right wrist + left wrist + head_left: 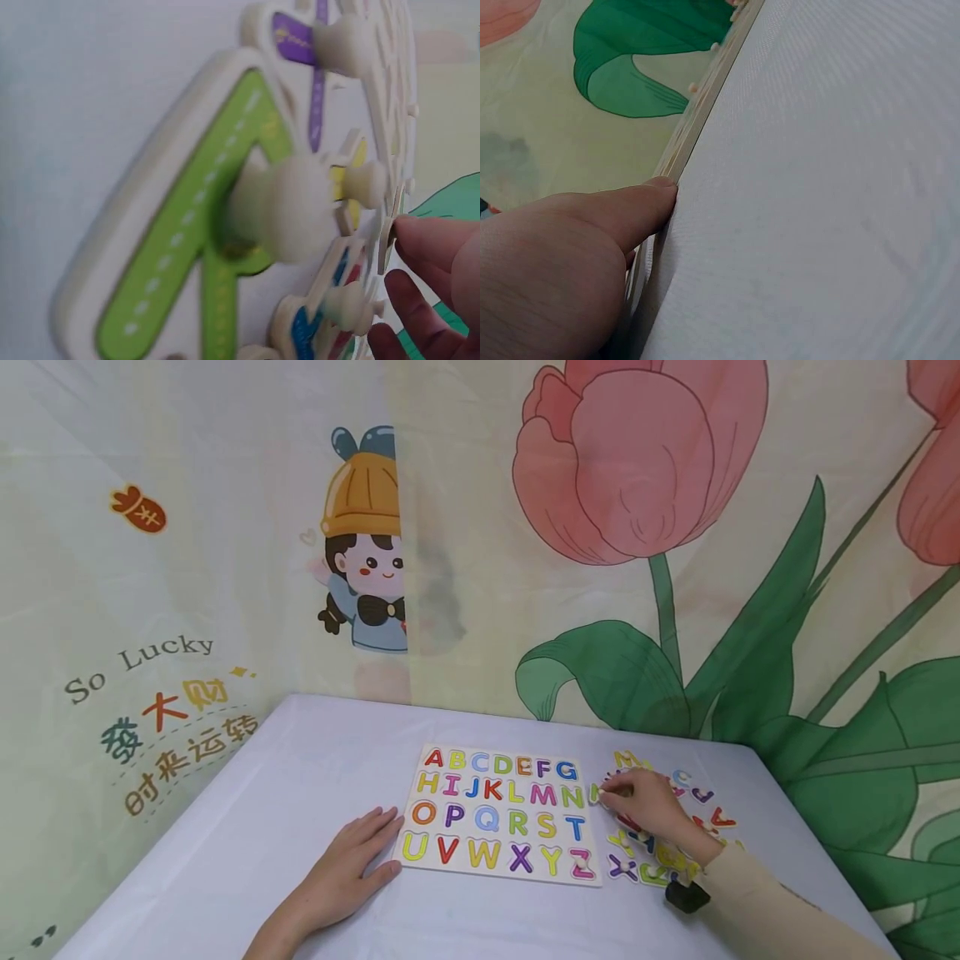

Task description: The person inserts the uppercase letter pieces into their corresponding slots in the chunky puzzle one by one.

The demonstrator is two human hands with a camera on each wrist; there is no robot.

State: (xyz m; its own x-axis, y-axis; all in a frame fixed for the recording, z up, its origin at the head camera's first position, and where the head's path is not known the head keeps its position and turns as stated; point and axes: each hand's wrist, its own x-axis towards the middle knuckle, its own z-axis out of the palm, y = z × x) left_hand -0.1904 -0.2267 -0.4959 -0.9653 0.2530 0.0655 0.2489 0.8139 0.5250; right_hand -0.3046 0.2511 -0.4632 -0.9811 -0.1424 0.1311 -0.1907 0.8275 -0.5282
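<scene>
A wooden alphabet board (498,875) lies on the table, its coloured letters in rows. The E (525,767) and Z (581,863) on it show knobs. My left hand (347,864) rests at the board's left side, fingers extended; its thumb (649,204) touches the board's edge in the left wrist view. Just off the board's right edge, my right hand (651,803) pinches a small green letter piece (595,793), partly hidden by the fingertips. The right wrist view catches this piece (385,244) edge-on between thumb and finger.
Loose letter pieces with knobs lie in a cluster right of the board, among them a purple X (622,867), a red A (723,817) and a large green letter (176,247) close to the right wrist camera. A printed cloth (465,527) hangs behind the white table (337,735).
</scene>
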